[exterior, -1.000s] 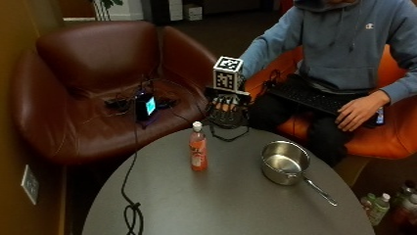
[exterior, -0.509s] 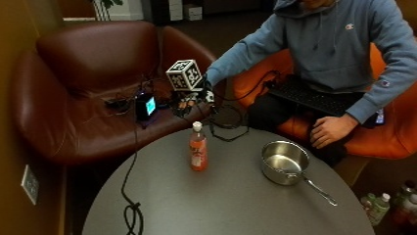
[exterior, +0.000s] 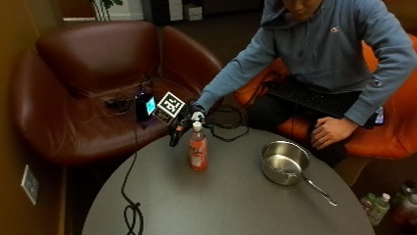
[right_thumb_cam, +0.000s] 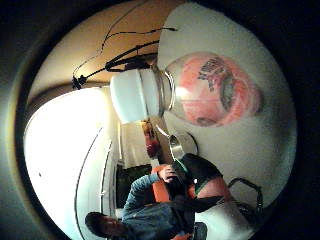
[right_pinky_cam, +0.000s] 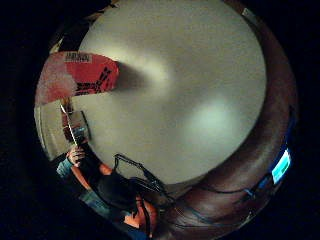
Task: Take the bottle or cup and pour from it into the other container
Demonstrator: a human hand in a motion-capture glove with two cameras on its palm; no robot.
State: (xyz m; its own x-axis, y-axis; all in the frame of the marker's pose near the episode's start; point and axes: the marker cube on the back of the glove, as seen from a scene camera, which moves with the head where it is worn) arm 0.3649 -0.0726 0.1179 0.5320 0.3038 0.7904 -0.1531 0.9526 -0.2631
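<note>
One bottle point(exterior: 198, 152) stood upright on the round gray table point(exterior: 228, 196). It held orange drink and had a white cap. One shiny metal pot point(exterior: 285, 162) with a long handle sat on the same table, well apart from the bottle. The pot looked like it had nothing in it. A person in a blue hoodie sat on an orange seat and leaned forward. The person's gloved right hand point(exterior: 186, 121) was up by the top of the bottle, just beside the white cap. I could not tell if the fingers were spread out, curled in, or holding the bottle. In both palm views the bottle looked big, so it was close to the palm. The bare other hand point(exterior: 330, 131) rested on the person's leg and held nothing. One brown armchair point(exterior: 98, 88) stood behind the table. One small box with a lit screen point(exterior: 145, 106) sat on its seat. One black cord point(exterior: 130, 196) ran from the chair across the table.
</note>
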